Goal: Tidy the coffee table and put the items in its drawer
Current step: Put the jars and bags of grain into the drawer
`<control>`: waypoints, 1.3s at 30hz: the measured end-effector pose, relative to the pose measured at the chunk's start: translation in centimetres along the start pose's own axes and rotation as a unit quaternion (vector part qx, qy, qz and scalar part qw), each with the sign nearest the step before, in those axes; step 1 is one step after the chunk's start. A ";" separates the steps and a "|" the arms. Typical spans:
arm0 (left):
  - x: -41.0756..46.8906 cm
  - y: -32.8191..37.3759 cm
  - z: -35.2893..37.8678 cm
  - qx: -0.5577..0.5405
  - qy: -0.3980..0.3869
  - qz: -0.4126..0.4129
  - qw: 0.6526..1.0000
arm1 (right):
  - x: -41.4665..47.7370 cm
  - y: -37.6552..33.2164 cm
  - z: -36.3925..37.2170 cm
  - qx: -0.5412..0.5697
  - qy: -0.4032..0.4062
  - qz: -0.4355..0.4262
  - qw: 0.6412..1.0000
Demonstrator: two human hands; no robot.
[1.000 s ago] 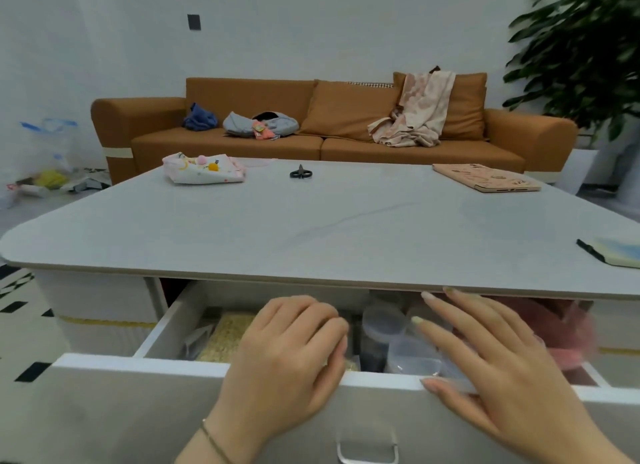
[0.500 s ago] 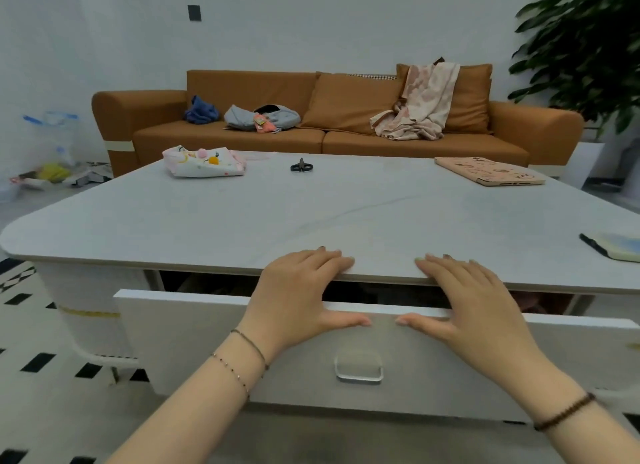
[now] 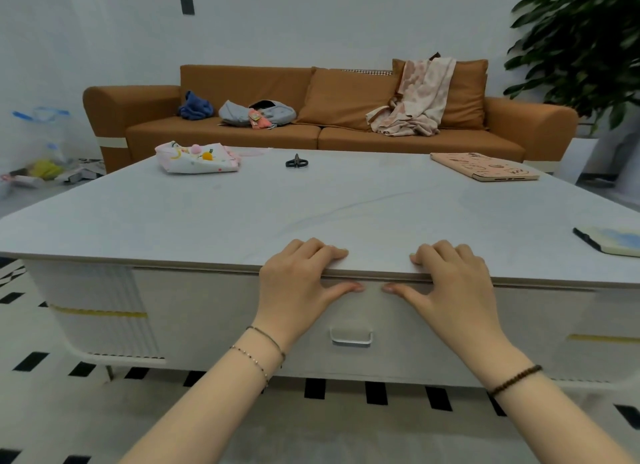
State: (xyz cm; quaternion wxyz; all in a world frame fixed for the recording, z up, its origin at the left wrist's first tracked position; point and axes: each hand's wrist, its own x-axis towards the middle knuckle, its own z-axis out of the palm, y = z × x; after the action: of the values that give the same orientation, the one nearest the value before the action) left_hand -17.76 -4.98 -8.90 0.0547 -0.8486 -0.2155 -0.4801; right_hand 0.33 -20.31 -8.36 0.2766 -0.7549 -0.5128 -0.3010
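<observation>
Drawer [image 3: 207, 318] closed, long axis left-right | left hand [image 3: 294, 285], right hand [image 3: 457, 287] on tabletop [image 3: 311, 204]

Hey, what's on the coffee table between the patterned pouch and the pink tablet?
Head view: only a small pair of black scissors lies between the patterned pouch and the pink tablet, nearer the pouch; otherwise bare tabletop.

Pouch [image 3: 197, 158] left of scissors [image 3: 296, 162], tablet [image 3: 485, 167] right

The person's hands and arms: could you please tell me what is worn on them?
No sleeves show. By the left hand sit two thin bracelets: a dark cord and a fine beaded chain. By the right hand sits a bracelet of dark round beads.
</observation>
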 end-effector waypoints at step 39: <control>5.2 3.7 -6.3 0.016 -0.460 -0.119 0.880 | 6.5 -6.6 -8.6 -0.107 -0.408 0.095 0.902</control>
State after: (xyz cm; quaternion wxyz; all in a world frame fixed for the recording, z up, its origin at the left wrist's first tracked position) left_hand -18.85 -8.60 -0.75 -0.0942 -0.9410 -0.3231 -0.0348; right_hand -5.47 -20.52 2.86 -0.0121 -0.8817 -0.4716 0.0078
